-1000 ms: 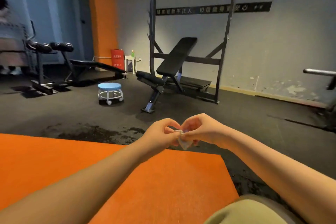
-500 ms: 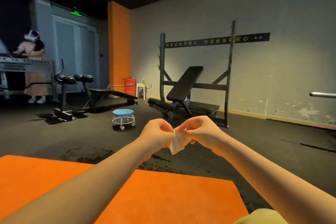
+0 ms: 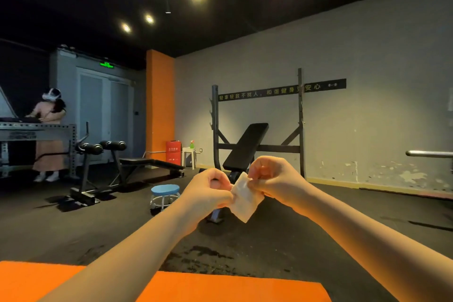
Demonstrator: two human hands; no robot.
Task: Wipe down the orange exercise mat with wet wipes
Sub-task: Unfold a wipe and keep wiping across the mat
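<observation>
Pinching a small white wipe (image 3: 243, 197) between them, the left hand (image 3: 208, 195) and right hand (image 3: 274, 181) are raised in front of the person, fingers curled onto its top edges, the wipe hanging down in a point. Below the forearms the orange mat (image 3: 220, 287) lies flat on the dark floor (image 3: 318, 240). Beyond stand a blue stool (image 3: 164, 191), a black bench (image 3: 247, 147) in its rack and, far left, another person (image 3: 50, 130).

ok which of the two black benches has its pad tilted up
The bench inside the tall rack: its pad slopes steeply up. The left bench, with the roller pads, lies low and nearly flat.
</observation>
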